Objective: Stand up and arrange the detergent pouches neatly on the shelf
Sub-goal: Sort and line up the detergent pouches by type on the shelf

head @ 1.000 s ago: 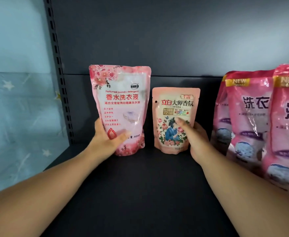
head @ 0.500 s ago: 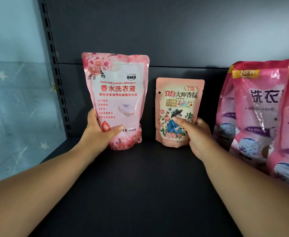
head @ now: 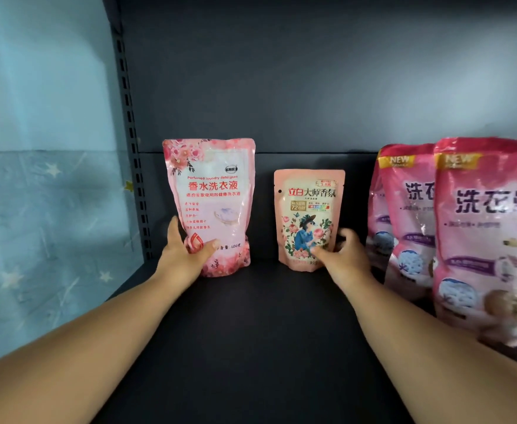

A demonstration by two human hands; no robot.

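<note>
Dim, soft light; right edge perhaps motion-blurred.

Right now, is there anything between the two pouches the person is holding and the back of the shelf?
Nothing visible. The tall floral pouch in the left hand and the small pouch in the right hand stand upright close to the dark back panel, with a bare gap between them.

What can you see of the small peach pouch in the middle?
The small peach pouch is a glossy, sealed plastic stand-up pouch. It is printed with Chinese lettering, roses and a figure in a blue dress and dark hat. It stands upright on the dark shelf, apart from its neighbours. The right hand grips its lower right corner, thumb across the front.
</note>
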